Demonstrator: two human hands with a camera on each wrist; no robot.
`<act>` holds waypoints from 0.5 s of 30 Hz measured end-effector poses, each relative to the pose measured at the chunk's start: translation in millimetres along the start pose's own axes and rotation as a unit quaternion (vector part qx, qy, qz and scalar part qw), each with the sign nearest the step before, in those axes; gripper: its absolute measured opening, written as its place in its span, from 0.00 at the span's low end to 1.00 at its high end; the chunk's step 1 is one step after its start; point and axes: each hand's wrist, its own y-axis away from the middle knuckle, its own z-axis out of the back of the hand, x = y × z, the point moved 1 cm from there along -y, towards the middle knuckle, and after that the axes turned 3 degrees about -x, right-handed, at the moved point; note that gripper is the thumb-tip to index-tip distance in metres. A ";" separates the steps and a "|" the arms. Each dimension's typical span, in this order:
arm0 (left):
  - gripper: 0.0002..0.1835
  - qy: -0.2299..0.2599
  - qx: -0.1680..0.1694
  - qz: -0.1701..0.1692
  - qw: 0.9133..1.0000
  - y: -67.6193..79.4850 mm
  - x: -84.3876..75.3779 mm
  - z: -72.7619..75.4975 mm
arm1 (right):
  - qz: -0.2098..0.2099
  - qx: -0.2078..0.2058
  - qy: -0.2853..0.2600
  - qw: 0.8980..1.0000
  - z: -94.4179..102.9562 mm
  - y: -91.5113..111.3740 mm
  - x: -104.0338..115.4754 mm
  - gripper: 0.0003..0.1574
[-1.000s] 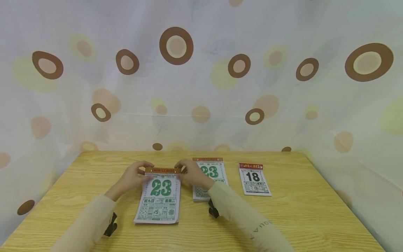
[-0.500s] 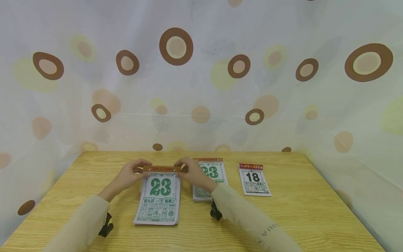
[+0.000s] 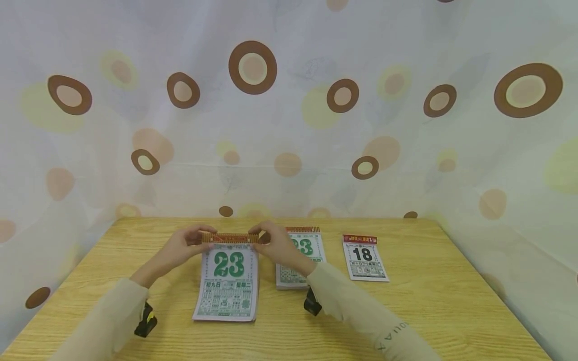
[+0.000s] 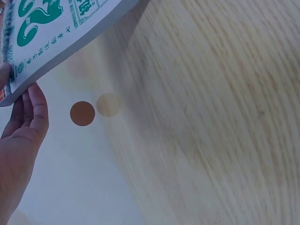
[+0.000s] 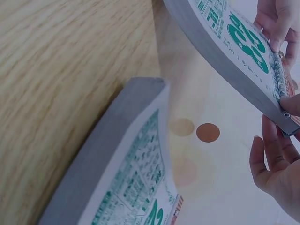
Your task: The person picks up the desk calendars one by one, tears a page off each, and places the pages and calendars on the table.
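A thick tear-off calendar point(image 3: 228, 281) with a green 23 has its striped red-and-gold header raised, and its pad slopes down toward the near side. My left hand point(image 3: 180, 246) pinches the header's left end, thumb in front. At the right end, my right hand point(image 3: 279, 245) pinches it likewise. In the left wrist view, the left hand's fingers point(image 4: 37, 110) lie behind the pad. The right wrist view has both hands at the header, the right hand point(image 5: 281, 173) with fingers behind the corner, and a gap between this pad and the table.
A second calendar point(image 3: 311, 239) with a green 23 lies just right, partly hidden by my right hand. Farther right lies a smaller calendar point(image 3: 363, 255) with a black 18 and red header. A dotted cloth point(image 3: 289, 125) hangs behind the wooden table point(image 3: 433, 301).
Both hands have lifted the calendar's header slightly up and a little to the left. Its lower edge stays at nearly the same place. The other two calendars have not moved.
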 end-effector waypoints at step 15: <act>0.22 0.024 0.010 -0.008 1.000 -2.0 -15.5 11.6 | 0.033 -0.027 0.002 0.999 12.4 -3.3 15.2 0.18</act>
